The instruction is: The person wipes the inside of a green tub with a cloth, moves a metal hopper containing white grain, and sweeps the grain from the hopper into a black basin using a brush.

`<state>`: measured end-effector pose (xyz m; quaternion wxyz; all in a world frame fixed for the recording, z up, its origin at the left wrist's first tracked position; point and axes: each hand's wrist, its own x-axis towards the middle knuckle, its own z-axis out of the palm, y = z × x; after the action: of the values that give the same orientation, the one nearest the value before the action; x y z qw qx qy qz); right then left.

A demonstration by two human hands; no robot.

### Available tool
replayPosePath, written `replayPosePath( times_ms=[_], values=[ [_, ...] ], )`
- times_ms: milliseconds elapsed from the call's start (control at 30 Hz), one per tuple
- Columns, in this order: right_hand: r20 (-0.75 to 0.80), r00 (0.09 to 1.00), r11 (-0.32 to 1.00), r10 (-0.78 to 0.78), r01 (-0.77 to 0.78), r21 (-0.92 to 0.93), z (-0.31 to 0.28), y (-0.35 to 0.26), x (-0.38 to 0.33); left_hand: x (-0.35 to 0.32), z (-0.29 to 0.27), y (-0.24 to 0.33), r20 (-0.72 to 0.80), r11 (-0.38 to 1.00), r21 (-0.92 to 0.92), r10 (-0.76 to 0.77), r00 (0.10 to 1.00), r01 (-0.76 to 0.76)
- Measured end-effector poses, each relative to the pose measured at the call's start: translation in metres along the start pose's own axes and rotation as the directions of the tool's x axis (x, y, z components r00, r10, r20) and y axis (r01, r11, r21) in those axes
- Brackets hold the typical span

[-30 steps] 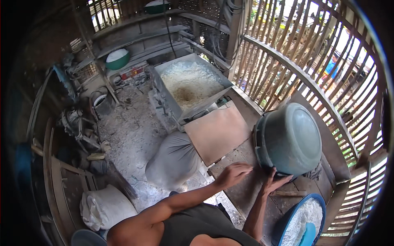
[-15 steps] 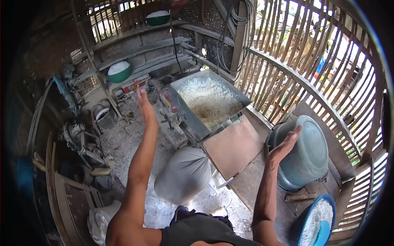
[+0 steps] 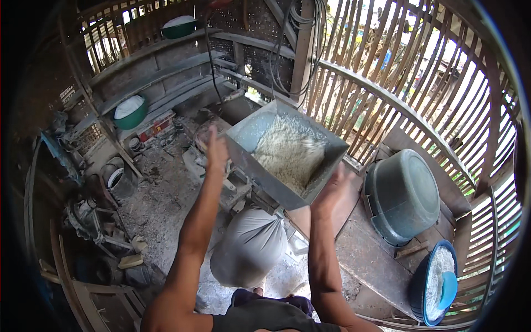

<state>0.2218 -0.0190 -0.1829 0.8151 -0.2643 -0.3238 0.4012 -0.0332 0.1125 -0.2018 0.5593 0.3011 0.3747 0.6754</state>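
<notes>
A square metal hopper (image 3: 250, 169) holds a sloping heap of pale, coarse grain or meal (image 3: 290, 149). My left hand (image 3: 217, 150) is at the hopper's left side, one finger pointing up and the others partly hidden. On the opposite side my right hand (image 3: 332, 191) is next to the hopper's right wall, its fingers apart and blurred by motion. Whether either palm presses on the metal, I cannot tell. Below the hopper hangs or stands a full grey cloth sack (image 3: 249, 249), gathered at its top.
A large metal tub (image 3: 406, 193) lies upside down on the wooden bench (image 3: 370, 260) at right. Near it stands a blue basin (image 3: 416, 288) of white powder with a blue scoop (image 3: 448, 290). Green basins (image 3: 133, 117) of powder sit at back left. A slatted wall (image 3: 409, 94) bounds the right.
My right hand has left the overturned tub and moved left to the hopper. My left hand has come down and right to the hopper's side. The view has shifted to the right.
</notes>
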Motion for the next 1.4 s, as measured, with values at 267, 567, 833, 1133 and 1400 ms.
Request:
replayPosePath(
  times_ms=[267, 567, 833, 1133, 1400],
  values=[
    [-0.100, 0.994, 0.985, -0.036, 0.018, -0.174, -0.043, 0.010, 0.052, 0.005, -0.018, 0.004, -0.074, 0.959, 0.279, -0.032, 0.997, 0.052],
    [0.334, 0.718, 0.777, 0.611, -0.624, -0.078, -0.057, -0.010, 0.135, -0.052, 0.057, 0.000, -0.225, 0.857, 0.458, 0.367, 0.902, -0.235],
    [0.248, 0.790, 0.789, 0.561, -0.601, 0.127, -0.062, -0.004, 0.137, -0.050, 0.050, -0.003, -0.204, 0.780, 0.580, 0.417, 0.886, -0.233],
    [-0.111, 0.991, 0.825, 0.076, -0.125, -0.551, -0.102, -0.009, 0.048, -0.060, 0.023, 0.009, 0.011, 0.754, 0.524, 0.460, 0.888, -0.397],
    [-0.339, 0.917, 0.517, -0.211, -0.190, -0.835, -0.142, -0.063, -0.153, -0.156, -0.052, -0.113, -0.132, 0.859, 0.369, 0.427, 0.895, -0.355]
  ],
)
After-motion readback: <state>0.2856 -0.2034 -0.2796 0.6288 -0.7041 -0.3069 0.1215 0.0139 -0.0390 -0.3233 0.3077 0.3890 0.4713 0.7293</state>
